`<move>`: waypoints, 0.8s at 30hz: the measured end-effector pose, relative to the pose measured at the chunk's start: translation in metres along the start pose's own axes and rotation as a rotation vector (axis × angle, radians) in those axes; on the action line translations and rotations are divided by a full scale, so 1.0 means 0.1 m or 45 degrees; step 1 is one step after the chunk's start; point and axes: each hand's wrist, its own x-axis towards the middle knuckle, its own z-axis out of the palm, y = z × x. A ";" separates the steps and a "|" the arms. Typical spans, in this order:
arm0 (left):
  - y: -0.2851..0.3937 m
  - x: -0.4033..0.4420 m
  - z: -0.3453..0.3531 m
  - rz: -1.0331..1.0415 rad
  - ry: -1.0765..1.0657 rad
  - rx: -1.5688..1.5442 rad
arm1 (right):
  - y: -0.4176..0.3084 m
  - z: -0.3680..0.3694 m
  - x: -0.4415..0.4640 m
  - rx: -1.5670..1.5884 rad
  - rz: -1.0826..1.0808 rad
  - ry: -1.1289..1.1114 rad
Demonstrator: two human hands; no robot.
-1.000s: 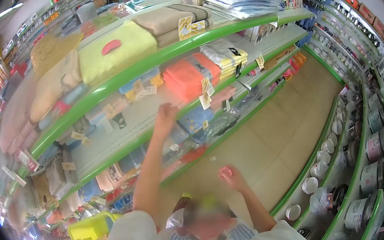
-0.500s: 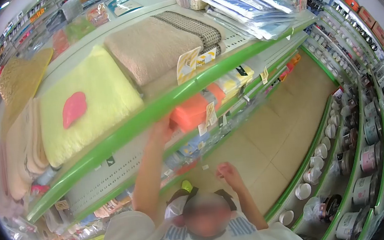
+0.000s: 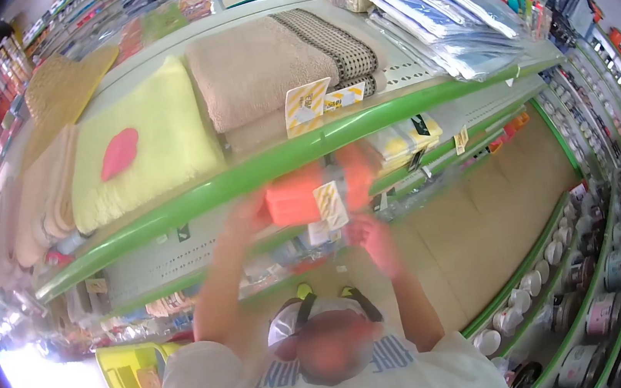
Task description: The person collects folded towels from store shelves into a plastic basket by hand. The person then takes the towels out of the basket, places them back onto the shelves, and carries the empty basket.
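A stack of folded orange towels [image 3: 299,194] sits at the front of the shelf below the top one, with a striped price tag [image 3: 330,205] hanging before it. My left hand [image 3: 250,211] is at the stack's left end, its blurred fingers closed round the edge. Just below and right of the tag is my right hand [image 3: 370,237], fingers apart and nothing visible in them. Yellow and white towels [image 3: 401,144] lie right of the orange ones. The green shelf edge [image 3: 195,204] runs above both hands.
The top shelf holds a yellow towel [image 3: 157,143], beige towels [image 3: 256,69], a straw hat [image 3: 65,92] and plastic-wrapped packs [image 3: 443,15]. A yellow basket [image 3: 128,383] stands lower left. Shelves of cups [image 3: 521,298] and boxed pots [image 3: 603,313] curve along the right.
My left hand has gone from the lower shelf to the orange towels' left end. My right hand has risen toward their right side. The view has moved closer to the top shelf.
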 end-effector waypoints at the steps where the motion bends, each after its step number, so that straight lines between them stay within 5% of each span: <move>1: 0.04 -0.09 -0.14 -0.061 0.023 0.023 | -0.12 0.09 0.04 0.185 0.039 -0.053; 5: 0.03 -0.41 -0.53 -0.123 0.055 0.347 | -0.32 0.31 0.19 0.459 0.296 -0.363; 8: -0.01 -0.59 -0.29 -0.074 0.138 0.521 | -0.34 0.72 0.07 0.215 0.105 -0.247; 24: -0.78 -0.92 0.22 0.568 0.478 0.393 | -0.07 0.35 0.31 0.018 0.308 -0.358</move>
